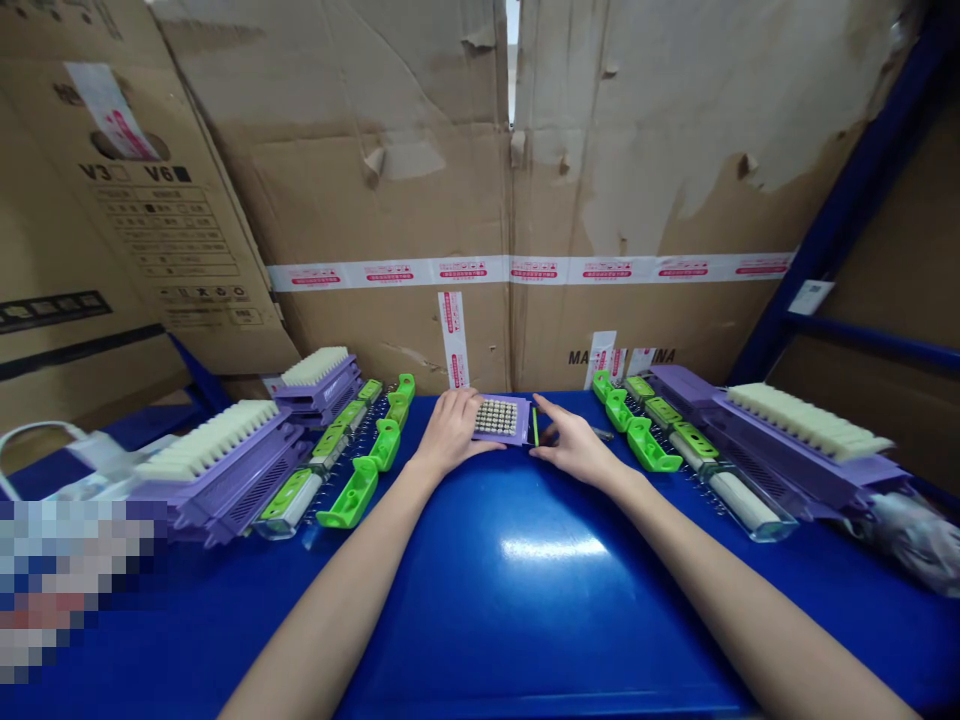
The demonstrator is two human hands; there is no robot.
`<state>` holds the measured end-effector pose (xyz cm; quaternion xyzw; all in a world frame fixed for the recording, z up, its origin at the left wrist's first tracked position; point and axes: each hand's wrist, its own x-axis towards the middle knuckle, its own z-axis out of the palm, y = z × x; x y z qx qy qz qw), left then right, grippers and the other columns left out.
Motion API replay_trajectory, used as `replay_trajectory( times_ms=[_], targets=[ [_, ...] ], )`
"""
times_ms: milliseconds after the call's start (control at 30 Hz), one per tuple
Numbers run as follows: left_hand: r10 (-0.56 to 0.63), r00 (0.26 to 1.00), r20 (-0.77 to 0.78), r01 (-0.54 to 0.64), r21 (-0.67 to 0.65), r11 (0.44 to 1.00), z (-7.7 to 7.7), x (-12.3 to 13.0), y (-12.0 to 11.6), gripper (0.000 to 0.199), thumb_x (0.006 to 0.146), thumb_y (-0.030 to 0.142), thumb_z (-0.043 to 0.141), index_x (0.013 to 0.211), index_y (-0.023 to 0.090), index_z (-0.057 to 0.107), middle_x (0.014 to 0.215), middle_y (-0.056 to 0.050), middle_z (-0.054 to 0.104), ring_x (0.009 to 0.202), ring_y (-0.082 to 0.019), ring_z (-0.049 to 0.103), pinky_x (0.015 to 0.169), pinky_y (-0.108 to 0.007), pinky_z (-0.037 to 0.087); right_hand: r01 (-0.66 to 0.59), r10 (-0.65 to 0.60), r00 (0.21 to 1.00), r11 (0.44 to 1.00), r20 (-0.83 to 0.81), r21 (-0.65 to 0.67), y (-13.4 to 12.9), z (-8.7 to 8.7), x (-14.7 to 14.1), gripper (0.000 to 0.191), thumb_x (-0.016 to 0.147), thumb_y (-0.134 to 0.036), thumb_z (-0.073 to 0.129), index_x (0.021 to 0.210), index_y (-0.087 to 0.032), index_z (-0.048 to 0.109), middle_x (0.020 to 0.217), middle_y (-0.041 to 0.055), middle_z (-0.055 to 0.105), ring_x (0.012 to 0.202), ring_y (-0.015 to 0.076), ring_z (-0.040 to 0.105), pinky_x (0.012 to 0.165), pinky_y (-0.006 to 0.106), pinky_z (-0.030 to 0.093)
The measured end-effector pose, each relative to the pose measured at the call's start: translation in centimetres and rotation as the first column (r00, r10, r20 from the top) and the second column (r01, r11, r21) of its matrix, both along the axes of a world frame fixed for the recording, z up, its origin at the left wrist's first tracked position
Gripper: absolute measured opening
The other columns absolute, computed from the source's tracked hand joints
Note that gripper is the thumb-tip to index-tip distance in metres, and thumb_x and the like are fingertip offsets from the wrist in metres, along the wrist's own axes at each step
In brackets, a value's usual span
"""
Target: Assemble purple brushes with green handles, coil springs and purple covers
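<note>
A purple part (523,420) with a grid of small round pale pieces lies at the back middle of the blue table. My left hand (451,432) grips its left side, fingers over the far edge and thumb along the near edge. At its right end is a thin yellow-green strip (535,426). My right hand (574,443) is beside that strip, index finger and thumb around it; its other fingers are curled. Whether the strip is fixed to the purple part cannot be made out.
On the blue table (517,620), green brackets (358,494), (651,447) and clear-cased green parts (289,502) line both sides. Purple parts with cream bristles (217,438), (806,420) stand farther out. Cardboard (390,200) rises behind; a blue frame post (840,200) is right.
</note>
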<state>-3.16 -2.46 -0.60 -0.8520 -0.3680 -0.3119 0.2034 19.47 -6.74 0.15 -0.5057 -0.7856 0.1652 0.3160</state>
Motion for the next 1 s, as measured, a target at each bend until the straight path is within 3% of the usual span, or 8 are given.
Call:
replay_trajectory(
  times_ms=[133, 267, 467, 733, 867, 1000],
  targets=[
    [0.037, 0.999, -0.012, -0.037, 0.007, 0.999, 0.1, -0.2, 0.0, 0.069, 0.067, 0.064, 0.062, 0.113, 0.015, 0.047, 0.115, -0.017, 0.054, 0.109, -0.033, 0.050, 0.092, -0.046, 0.039, -0.105, 0.026, 0.924, 0.976, -0.381, -0.190, -0.1, -0.3, -0.9, 0.089, 0.067, -0.015, 0.067, 0.144, -0.016, 0.022, 0.133, 0.0151, 0.048, 0.088, 0.0161, 0.064, 0.080, 0.031, 0.052],
    [0.044, 0.999, -0.020, -0.044, 0.015, 0.999, 0.2, -0.2, -0.1, 0.070, 0.067, 0.065, 0.061, 0.113, 0.014, 0.047, 0.115, -0.018, 0.054, 0.109, -0.033, 0.050, 0.093, -0.048, 0.039, -0.155, -0.030, 0.828, 0.947, -0.560, -0.281, 0.1, -0.2, -0.9, 0.073, 0.075, -0.021, 0.063, 0.139, -0.010, 0.031, 0.126, 0.0161, 0.054, 0.095, 0.0168, 0.063, 0.087, 0.033, 0.050],
    [0.050, 0.998, -0.034, -0.049, 0.038, 0.998, 0.5, -0.1, -0.5, 0.071, 0.069, 0.065, 0.059, 0.114, 0.011, 0.047, 0.124, -0.022, 0.050, 0.118, -0.035, 0.045, 0.100, -0.050, 0.032, -0.048, -0.174, 0.792, 0.938, -0.586, -0.344, 0.5, -0.5, -0.9, 0.061, 0.071, -0.011, 0.065, 0.129, -0.008, 0.044, 0.097, 0.0096, 0.067, 0.085, 0.0156, 0.065, 0.088, 0.033, 0.050],
    [0.068, 0.982, -0.176, -0.071, -0.009, 0.997, 2.6, 0.8, -2.0, 0.058, 0.067, 0.059, 0.064, 0.099, 0.013, 0.051, 0.097, -0.013, 0.060, 0.098, -0.029, 0.055, 0.101, -0.047, 0.030, -0.085, -0.201, 0.693, 0.931, -0.692, -0.355, 0.8, -0.7, -1.0, 0.065, 0.063, -0.008, 0.070, 0.124, -0.010, 0.049, 0.087, 0.0058, 0.069, 0.077, 0.0149, 0.065, 0.082, 0.032, 0.052],
    [0.096, 0.980, -0.177, -0.102, -0.027, 0.994, 3.0, 1.2, -2.3, 0.060, 0.063, 0.061, 0.066, 0.097, 0.013, 0.049, 0.092, -0.012, 0.059, 0.092, -0.029, 0.056, 0.087, -0.044, 0.039, -0.103, -0.201, 0.663, 0.929, -0.721, -0.354, 0.7, -0.7, -0.9, 0.064, 0.061, -0.009, 0.070, 0.122, -0.010, 0.050, 0.086, 0.0051, 0.069, 0.076, 0.0149, 0.065, 0.081, 0.032, 0.052],
    [0.103, 0.986, -0.134, -0.100, 0.034, 0.994, 2.5, 1.3, -2.3, 0.064, 0.064, 0.057, 0.068, 0.105, 0.012, 0.046, 0.094, -0.012, 0.057, 0.089, -0.029, 0.054, 0.074, -0.038, 0.042, -0.091, -0.202, 0.630, 0.940, -0.750, -0.329, 0.7, -0.8, -1.0, 0.061, 0.059, -0.012, 0.072, 0.117, -0.010, 0.053, 0.087, 0.0054, 0.069, 0.079, 0.0158, 0.066, 0.083, 0.033, 0.051]
  ],
)
